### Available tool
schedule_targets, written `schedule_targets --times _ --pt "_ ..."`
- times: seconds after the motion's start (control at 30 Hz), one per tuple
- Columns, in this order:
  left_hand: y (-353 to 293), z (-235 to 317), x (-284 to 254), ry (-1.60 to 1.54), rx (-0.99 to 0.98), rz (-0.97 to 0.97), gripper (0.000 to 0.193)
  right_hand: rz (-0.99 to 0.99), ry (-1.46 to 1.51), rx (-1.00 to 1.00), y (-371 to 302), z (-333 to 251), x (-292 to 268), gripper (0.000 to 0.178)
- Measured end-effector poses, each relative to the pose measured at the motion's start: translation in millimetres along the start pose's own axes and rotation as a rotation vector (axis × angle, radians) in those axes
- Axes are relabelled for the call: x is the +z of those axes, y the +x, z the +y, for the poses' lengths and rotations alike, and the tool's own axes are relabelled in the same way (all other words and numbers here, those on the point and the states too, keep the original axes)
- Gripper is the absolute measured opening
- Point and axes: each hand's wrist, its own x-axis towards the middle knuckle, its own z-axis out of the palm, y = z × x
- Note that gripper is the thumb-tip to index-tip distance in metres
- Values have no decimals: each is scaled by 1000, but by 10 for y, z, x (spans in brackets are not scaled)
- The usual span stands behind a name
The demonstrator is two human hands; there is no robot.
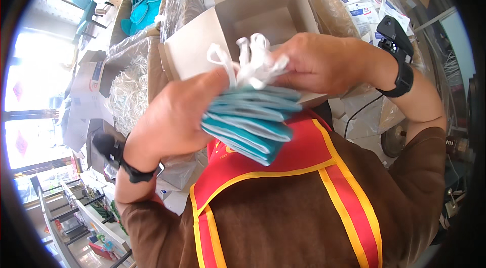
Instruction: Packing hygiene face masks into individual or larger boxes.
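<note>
A bundle of teal fabric pads with pale edges (250, 123) hangs in front of my chest, blurred by motion. White cord (258, 63) is looped and bunched at its top. My left hand (177, 108) is closed on the bundle's left side, thumb near the cord. Closed around the cord from the right is my right hand (316, 63); its fingertips are partly hidden. Just beyond both hands stands an open cardboard box (195, 45) with its flaps spread.
Teal fabric pieces (144, 12) fill a plastic-lined box at the far left. Loose white cords (129, 93) lie in another box nearer on the left. White printed packets (362, 7) fill a lined box at the far right. Shelving (78, 217) stands at the lower left.
</note>
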Motion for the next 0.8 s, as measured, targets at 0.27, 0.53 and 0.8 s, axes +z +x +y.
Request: schedule_targets --times 0.27,0.53,0.8 --pt "-430 -134 5 383 90 109 34 -38 -40 132 -526 -362 72 27" --pt "-610 -250 41 396 83 155 41 -48 -159 188 -896 -636 -82 20" --pt "-1402 -1081 -127 -62 -903 592 30 303 102 461 -1451 -237 -212 20"
